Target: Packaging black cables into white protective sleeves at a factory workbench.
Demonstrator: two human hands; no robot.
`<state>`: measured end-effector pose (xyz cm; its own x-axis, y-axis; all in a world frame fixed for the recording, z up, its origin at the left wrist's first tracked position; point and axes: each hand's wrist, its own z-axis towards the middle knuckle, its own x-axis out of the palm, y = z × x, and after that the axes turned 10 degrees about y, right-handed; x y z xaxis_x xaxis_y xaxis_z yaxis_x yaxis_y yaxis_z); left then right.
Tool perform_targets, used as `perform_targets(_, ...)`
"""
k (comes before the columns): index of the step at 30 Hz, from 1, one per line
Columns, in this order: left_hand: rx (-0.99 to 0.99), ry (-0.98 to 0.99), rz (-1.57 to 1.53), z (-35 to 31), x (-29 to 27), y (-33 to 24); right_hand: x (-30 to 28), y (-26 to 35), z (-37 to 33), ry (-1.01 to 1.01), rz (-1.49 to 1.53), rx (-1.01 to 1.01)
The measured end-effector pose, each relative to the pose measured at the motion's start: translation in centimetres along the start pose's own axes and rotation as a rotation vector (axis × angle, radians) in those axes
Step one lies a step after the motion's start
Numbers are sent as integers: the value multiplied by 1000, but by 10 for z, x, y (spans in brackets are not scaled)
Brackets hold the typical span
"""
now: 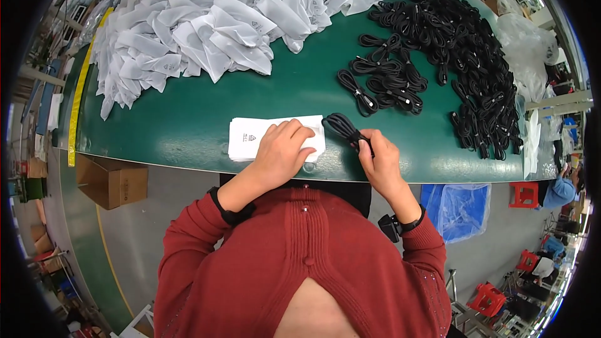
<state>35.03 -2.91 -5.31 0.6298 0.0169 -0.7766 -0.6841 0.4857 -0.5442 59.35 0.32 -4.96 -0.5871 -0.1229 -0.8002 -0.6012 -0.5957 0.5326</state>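
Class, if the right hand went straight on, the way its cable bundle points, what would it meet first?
The right hand, cable bundle leading, would probably first meet the stack of white bags at its right edge, beside the bundle's tip, though depth is unclear.

Honestly not a single word is legible here. The stack of flat white bags (238,149) has a small triangle sign (252,138) with tiny print beside it, way too small to make out. Similar dark marks on some bags in the white pile (216,25). The cardboard box (107,183) has some faint blurry printing too.
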Motion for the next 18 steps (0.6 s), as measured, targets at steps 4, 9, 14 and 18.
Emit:
perform_targets(4, -92, 41, -75, -2, 0, 0, 3, 11, -9, 7, 89, 16)
perform_targets(9, -338, 24, -403, 0, -7, -6, 0, 21, -11, -22, -58, -51)
perform_targets(14, -307, 20, -488, 0, -6, -6, -4, 20, -5, 69, -103, -198)
perform_targets(18, 48, -33, -302, 2, -10, -9, 3, 15, -9, 353, 458, 166)
